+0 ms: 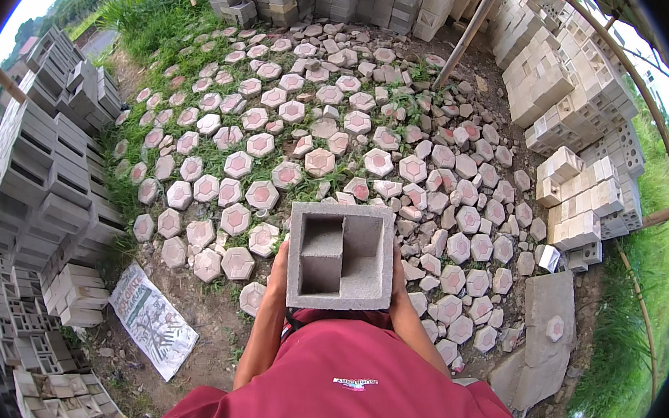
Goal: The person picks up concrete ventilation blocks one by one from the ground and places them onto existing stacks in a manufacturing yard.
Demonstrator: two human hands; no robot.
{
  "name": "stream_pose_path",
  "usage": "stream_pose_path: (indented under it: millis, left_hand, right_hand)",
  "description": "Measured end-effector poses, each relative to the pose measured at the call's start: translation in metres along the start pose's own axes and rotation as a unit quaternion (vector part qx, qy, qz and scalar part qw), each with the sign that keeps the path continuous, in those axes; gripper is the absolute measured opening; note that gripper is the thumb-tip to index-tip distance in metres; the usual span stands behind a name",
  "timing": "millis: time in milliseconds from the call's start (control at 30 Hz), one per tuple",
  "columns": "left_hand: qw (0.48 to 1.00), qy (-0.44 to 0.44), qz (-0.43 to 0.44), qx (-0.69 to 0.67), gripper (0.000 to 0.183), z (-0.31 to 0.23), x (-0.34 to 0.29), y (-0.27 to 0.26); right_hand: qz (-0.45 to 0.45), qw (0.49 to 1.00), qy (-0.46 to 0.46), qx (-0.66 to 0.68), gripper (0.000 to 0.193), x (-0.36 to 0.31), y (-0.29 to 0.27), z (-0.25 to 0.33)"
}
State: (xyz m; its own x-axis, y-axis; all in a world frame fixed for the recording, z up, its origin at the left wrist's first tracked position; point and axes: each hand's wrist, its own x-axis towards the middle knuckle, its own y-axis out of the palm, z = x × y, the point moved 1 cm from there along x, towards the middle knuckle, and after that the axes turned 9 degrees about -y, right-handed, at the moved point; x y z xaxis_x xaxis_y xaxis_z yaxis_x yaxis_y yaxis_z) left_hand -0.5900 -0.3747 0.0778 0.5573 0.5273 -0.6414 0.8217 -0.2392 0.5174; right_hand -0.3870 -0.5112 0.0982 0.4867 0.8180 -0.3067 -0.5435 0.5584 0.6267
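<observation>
A square grey concrete vent block (341, 259) is held up in front of my body, its open face toward me. Inside it, thin partitions form recesses of different depths. My left hand (278, 266) presses against the block's left side, and my right hand (399, 278) grips its right side. Most of the fingers are hidden behind the block, so both hands show mainly at their edges. Just below the block is the front of my dark red shirt (352, 370).
Hexagonal pavers (319, 162) with reddish centres cover the ground ahead, amid grass and rubble. Stacked grey blocks (59, 169) line the left; pale block stacks (582, 199) stand right. A printed sack (152, 316) lies at lower left, a flat slab (546, 331) at right. A wooden pole (467, 37) leans ahead.
</observation>
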Motion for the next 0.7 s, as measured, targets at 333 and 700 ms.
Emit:
stream_pose_path:
  millis: [333,700]
  left_hand:
    - [0.999,0.004,0.028,-0.047,0.067,-0.137,0.125,0.030]
    - [0.987,0.125,0.080,-0.069,0.052,-0.286,0.268,0.095]
  right_hand:
    - [0.040,0.999,0.012,-0.019,0.062,0.219,0.035,0.010]
    - [0.047,0.968,-0.158,-0.191,0.057,0.423,0.112,0.115]
